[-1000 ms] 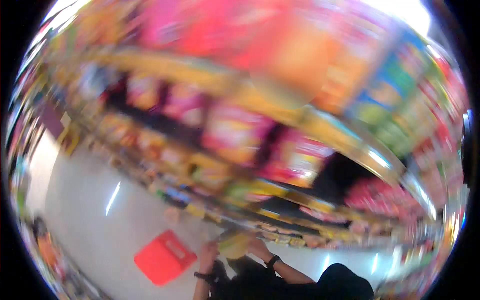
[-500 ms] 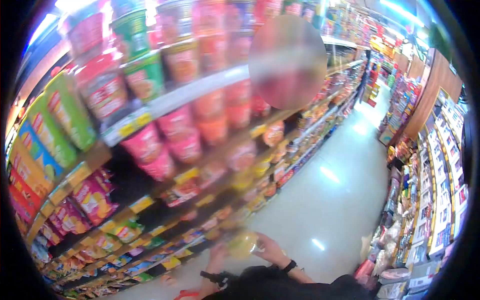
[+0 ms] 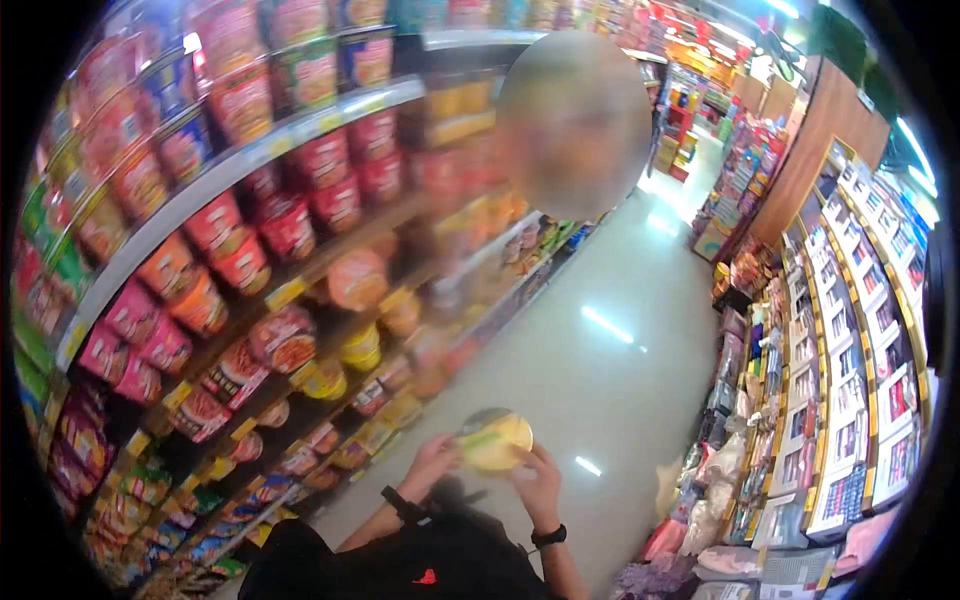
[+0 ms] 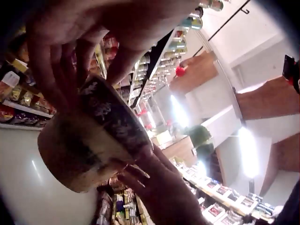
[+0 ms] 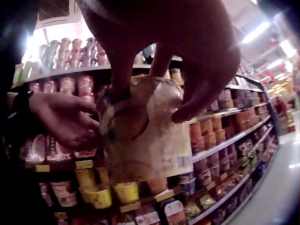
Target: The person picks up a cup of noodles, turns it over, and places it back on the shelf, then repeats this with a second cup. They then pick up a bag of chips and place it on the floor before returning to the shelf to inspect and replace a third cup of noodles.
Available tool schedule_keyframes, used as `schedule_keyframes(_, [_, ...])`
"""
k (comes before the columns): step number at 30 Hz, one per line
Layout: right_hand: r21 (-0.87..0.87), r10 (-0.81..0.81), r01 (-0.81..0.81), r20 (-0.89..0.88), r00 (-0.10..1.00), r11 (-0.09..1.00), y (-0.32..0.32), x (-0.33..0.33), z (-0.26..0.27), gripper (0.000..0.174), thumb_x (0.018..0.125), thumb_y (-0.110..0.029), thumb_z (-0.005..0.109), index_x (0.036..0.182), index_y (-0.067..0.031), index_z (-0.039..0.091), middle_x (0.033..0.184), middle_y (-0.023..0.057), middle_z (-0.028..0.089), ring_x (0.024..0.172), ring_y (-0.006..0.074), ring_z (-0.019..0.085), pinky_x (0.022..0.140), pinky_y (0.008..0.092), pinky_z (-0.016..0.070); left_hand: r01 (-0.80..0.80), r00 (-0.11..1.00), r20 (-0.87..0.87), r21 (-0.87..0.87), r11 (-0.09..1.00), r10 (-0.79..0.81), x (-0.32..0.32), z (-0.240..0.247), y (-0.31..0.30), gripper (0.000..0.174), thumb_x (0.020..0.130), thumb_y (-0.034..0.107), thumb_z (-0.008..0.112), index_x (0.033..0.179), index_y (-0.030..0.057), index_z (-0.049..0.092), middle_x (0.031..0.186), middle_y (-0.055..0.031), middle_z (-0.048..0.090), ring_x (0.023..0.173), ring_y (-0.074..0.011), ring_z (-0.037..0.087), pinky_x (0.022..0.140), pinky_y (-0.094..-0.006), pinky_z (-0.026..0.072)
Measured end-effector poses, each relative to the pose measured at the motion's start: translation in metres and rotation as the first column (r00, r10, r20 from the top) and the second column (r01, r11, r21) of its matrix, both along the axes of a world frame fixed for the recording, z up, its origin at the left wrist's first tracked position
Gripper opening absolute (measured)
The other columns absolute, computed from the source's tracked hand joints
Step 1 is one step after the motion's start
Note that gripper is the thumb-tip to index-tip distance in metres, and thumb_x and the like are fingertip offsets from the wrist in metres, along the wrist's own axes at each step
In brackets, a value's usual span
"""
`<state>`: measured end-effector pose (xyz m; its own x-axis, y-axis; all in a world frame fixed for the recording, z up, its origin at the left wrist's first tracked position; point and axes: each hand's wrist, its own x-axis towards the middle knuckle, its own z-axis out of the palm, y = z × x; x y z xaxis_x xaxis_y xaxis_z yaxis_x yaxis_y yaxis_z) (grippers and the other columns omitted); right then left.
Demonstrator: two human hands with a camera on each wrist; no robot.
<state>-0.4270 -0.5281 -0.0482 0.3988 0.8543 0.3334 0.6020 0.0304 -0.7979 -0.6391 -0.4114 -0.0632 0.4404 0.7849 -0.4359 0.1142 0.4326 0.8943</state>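
Note:
A yellow instant noodle cup (image 3: 510, 440) with a green patch is held between both hands in front of the body, low in the head view. The left hand (image 3: 432, 460) grips its left side. On the other side, the right hand (image 3: 540, 488) holds it; in the right wrist view the fingers and thumb reach over the rim of the cup (image 5: 164, 154), and a barcode shows low on its wall. The left wrist view shows the cup (image 4: 77, 152) tilted, with a dark printed band. Left-hand fingers (image 4: 58, 84) lie against it there.
Shelves (image 3: 250, 150) packed with stacked noodle cups and bagged snacks run along the left. A pale shiny floor (image 3: 560, 370) forms the aisle ahead. On the right stand racks (image 3: 850, 340) of boxed goods, with plastic-wrapped items (image 3: 700, 470) low beside them.
The head view has swung from the close shelf to look down the aisle. The red basket on the floor has left the view. Both hands keep holding the noodle cup throughout.

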Motion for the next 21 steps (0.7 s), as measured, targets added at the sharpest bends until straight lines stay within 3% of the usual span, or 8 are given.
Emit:
schedule_keyframes(4, [-0.058,-0.153,0.146,-0.153,0.976,0.988,0.032,0.058,-0.009,0.047,0.071,-0.008,0.087,0.116,-0.009,0.076,0.128,0.0141,0.068,0.105,0.0229,0.068,0.08,0.0325,0.0578,0.042,0.978,0.2,0.089,0.995,-0.059,0.087,0.026,0.043,0.049,0.098,0.026,0.068,0.138,0.0021,0.055,0.115,-0.0082,0.064,0.099,-0.0159,0.065,0.087,-0.0306,0.0532])
schedule_keyframes(5, [-0.066,-0.177,0.167,-0.201,0.963,0.984,0.043,0.076,-0.01,0.047,0.071,-0.007,0.087,0.117,-0.0091,0.076,0.127,0.0138,0.069,0.105,0.0224,0.068,0.08,0.0325,0.0579,0.106,0.984,0.133,0.094,0.99,-0.118,0.105,0.028,0.06,0.048,0.098,0.025,0.067,0.139,0.0033,0.055,0.119,-0.0089,0.064,0.102,-0.0144,0.063,0.089,-0.0297,0.0519])
schedule_keyframes(8, [-0.04,-0.274,0.271,-0.163,0.948,0.962,0.086,0.131,-0.005,0.046,0.072,-0.006,0.087,0.116,-0.009,0.076,0.126,0.0134,0.07,0.105,0.0223,0.069,0.08,0.0325,0.0581,0.108,0.978,0.149,0.221,0.969,-0.143,0.173,0.031,0.109,0.047,0.097,0.022,0.067,0.139,0.0039,0.055,0.121,-0.0092,0.064,0.107,-0.0146,0.061,0.092,-0.0295,0.0503])
schedule_keyframes(10, [-0.042,-0.29,0.288,-0.21,0.933,0.957,0.113,0.165,0.021,0.046,0.071,-0.006,0.087,0.116,-0.0075,0.076,0.125,0.0136,0.07,0.104,0.0218,0.069,0.08,0.0319,0.0581,0.172,0.964,0.171,0.174,0.97,-0.202,0.214,0.043,0.148,0.05,0.097,0.024,0.067,0.14,0.0044,0.055,0.119,-0.0108,0.066,0.109,-0.017,0.062,0.094,-0.0307,0.0504])
schedule_keyframes(13, [-0.021,-0.338,0.342,-0.224,0.914,0.94,0.152,0.222,0.037,0.044,0.073,-0.007,0.086,0.116,-0.0056,0.076,0.125,0.0136,0.07,0.104,0.0211,0.069,0.079,0.0311,0.0573,0.212,0.966,0.033,0.469,0.857,-0.257,0.286,0.021,0.206,0.052,0.097,0.032,0.069,0.139,0.0032,0.056,0.112,-0.0127,0.07,0.101,-0.019,0.067,0.087,-0.0308,0.0535])
schedule_keyframes(18, [-0.001,-0.363,0.373,-0.227,0.904,0.928,0.189,0.306,0.037,0.045,0.074,-0.005,0.085,0.118,-0.0038,0.074,0.125,0.0132,0.07,0.105,0.0205,0.068,0.079,0.032,0.0563,0.34,0.92,0.075,0.339,0.877,-0.386,0.375,0.046,0.257,0.053,0.096,0.03,0.071,0.139,0.0023,0.056,0.119,-0.0126,0.068,0.107,-0.0193,0.065,0.088,-0.0319,0.0542])
schedule_keyframes(21, [-0.002,-0.37,0.387,-0.297,0.88,0.922,0.217,0.352,0.047,0.046,0.073,-0.003,0.085,0.119,-0.0037,0.074,0.126,0.0136,0.07,0.107,0.0207,0.067,0.079,0.0313,0.0569,0.373,0.9,0.075,0.379,0.847,-0.43,0.426,0.044,0.292,0.052,0.096,0.028,0.071,0.138,0.0015,0.055,0.125,-0.012,0.065,0.112,-0.0186,0.063,0.09,-0.0325,0.054])
